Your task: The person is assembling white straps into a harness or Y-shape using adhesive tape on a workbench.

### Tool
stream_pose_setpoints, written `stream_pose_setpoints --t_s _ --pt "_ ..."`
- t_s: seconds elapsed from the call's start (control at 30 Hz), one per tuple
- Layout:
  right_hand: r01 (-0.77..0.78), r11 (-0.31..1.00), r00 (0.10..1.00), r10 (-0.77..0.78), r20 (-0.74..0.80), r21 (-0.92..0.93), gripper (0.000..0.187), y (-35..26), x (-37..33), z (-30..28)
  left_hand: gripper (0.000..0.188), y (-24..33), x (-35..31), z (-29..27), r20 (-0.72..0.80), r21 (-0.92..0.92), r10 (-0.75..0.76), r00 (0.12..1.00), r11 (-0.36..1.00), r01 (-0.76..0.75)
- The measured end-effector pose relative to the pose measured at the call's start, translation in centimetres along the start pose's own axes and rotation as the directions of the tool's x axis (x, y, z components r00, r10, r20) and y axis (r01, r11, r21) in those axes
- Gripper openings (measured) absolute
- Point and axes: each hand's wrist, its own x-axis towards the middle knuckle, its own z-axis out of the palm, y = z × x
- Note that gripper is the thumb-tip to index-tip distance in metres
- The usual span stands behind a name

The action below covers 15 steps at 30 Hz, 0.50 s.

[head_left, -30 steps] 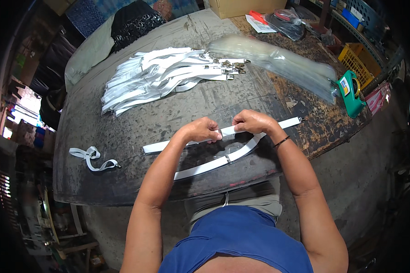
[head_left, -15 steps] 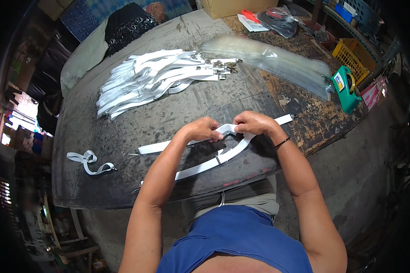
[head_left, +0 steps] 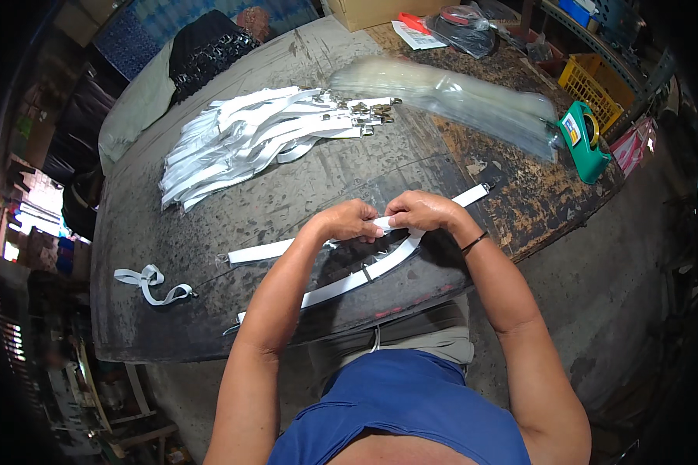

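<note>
My left hand (head_left: 350,221) and my right hand (head_left: 425,211) pinch a white strap (head_left: 337,287) between thumbs and fingers, almost touching each other just above the table. One length of it runs down toward the near edge and carries a dark metal slider (head_left: 368,272). Another length lies left of my left hand, and a third reaches out past my right hand to a metal clip (head_left: 488,186). How the lengths join under my fingers is hidden. Off to the left lies a short looped white strap (head_left: 149,280) with a small clip.
A pile of white straps (head_left: 240,143) with metal clips lies farther back on the dark worn table (head_left: 171,232). Beyond it are long clear plastic sleeves (head_left: 450,97), a green tape dispenser (head_left: 583,143), a yellow crate (head_left: 589,89), a cardboard box (head_left: 395,9) and black straps with metal parts (head_left: 213,58).
My right hand has moved left, closing the gap to my left hand. The raised bend of strap between them has shortened. The view has shifted slightly.
</note>
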Motion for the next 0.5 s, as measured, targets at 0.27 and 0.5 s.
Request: stream_pose_setpoints --t_s 0.27,0.5 --pt "0.011 0.982 1.000 -0.014 -0.015 -0.189 0.034 2.2 -3.1 -2.0 0.027 0.6 0.1 -0.2 0.031 0.021 -0.012 0.999 1.000 0.011" --pt "-0.146 0.966 0.989 0.136 -0.062 -0.214 0.033 1.3 -3.3 -1.8 0.029 1.4 0.1 -0.7 0.065 0.161 -0.128 0.990 0.980 0.117"
